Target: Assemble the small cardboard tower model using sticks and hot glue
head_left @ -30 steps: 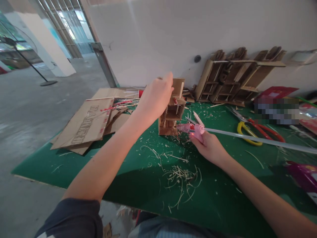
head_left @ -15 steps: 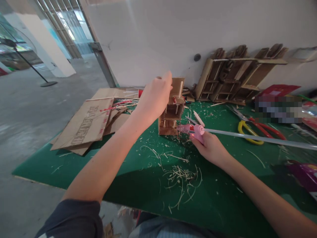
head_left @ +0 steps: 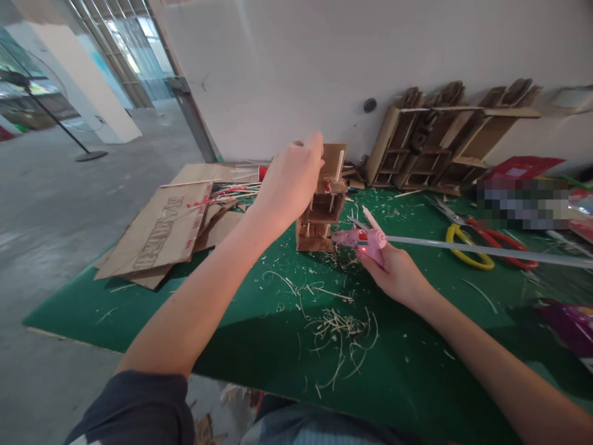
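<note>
A small tiered cardboard model (head_left: pixel 319 244) with thin sticks inside stands upright on the green table (head_left: pixel 259 334). My left hand (head_left: pixel 296 176) is closed at the model's upper left side; its fingertips are turned away, and I cannot tell just what part they grip. In my right hand (head_left: pixel 393 272) is a pink glue gun (head_left: pixel 370 242), its nozzle at the lower right side of the model. A small orange light glows on the gun, and a long clear glue stick (head_left: pixel 445 246) sticks out of its back.
Flat cardboard sheets (head_left: pixel 157 228) lie on the left. Scissors with red handles (head_left: pixel 504 244) and a yellow-handled tool (head_left: pixel 467 247) lie on the right. Larger cardboard models (head_left: pixel 426 148) lean against the wall. Thin wood shavings (head_left: pixel 340 324) litter the table before me.
My right hand and the glue gun have shifted very slightly to the right. My left hand and the cardboard model look nearly unmoved.
</note>
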The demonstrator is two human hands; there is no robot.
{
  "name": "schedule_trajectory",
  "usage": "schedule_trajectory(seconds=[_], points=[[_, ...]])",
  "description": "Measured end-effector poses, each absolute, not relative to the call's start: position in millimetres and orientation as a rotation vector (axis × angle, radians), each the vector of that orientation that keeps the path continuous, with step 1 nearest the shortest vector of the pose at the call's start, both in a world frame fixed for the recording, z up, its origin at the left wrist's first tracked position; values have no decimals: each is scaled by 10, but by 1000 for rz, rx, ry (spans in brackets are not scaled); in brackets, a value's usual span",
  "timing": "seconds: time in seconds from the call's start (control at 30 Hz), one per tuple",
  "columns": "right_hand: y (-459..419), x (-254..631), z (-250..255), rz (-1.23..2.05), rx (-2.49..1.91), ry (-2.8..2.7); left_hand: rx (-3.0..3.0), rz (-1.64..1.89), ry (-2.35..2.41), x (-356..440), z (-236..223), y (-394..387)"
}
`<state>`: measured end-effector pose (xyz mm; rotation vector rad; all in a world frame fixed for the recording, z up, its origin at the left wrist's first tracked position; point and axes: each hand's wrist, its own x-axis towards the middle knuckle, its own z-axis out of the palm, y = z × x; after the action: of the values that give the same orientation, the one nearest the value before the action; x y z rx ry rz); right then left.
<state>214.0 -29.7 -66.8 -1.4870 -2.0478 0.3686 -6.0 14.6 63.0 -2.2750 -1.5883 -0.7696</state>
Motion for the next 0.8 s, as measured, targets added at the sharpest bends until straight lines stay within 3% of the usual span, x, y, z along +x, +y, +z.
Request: schedule_trajectory(seconds=[0.5, 0.8], points=[[-305, 2114, -700, 302, -1481, -2050, -2295, -812, -1592, -53, 631, 142], [-357, 2177, -586, 473, -1543, -1950, -2278, -784, -1589, -64, 631, 149]])
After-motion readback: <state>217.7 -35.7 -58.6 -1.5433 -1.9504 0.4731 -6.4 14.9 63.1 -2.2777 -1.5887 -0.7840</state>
